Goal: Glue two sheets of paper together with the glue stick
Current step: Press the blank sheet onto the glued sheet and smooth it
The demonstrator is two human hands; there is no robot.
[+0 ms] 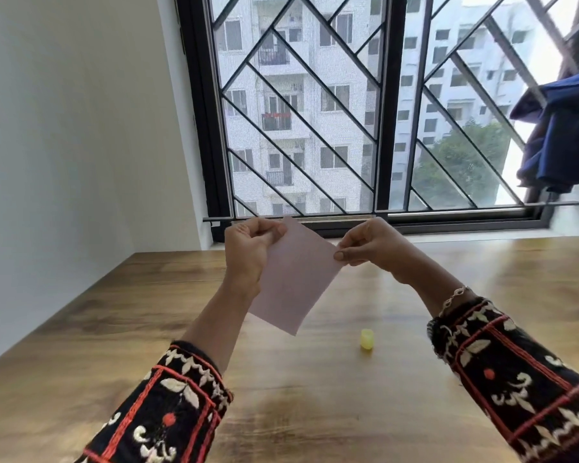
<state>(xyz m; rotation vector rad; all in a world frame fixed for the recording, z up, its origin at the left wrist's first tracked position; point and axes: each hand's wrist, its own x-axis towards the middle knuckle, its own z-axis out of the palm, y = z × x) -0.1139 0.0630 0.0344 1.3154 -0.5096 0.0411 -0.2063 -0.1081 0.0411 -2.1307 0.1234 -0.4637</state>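
A pale pink sheet of paper (pixel 293 279) hangs tilted in the air above the wooden table (pixel 114 329). My left hand (pixel 248 252) pinches its upper left corner. My right hand (pixel 371 243) pinches its right corner between thumb and fingers. Whether this is one sheet or two laid together cannot be told. A small yellow glue stick piece (pixel 366 339), perhaps the cap, stands on the table below and to the right of the paper, apart from both hands.
A barred window (pixel 348 111) with a dark frame rises behind the table. The white wall (pixel 64 128) stands on the left. Blue cloth (pixel 562 135) hangs at the upper right.
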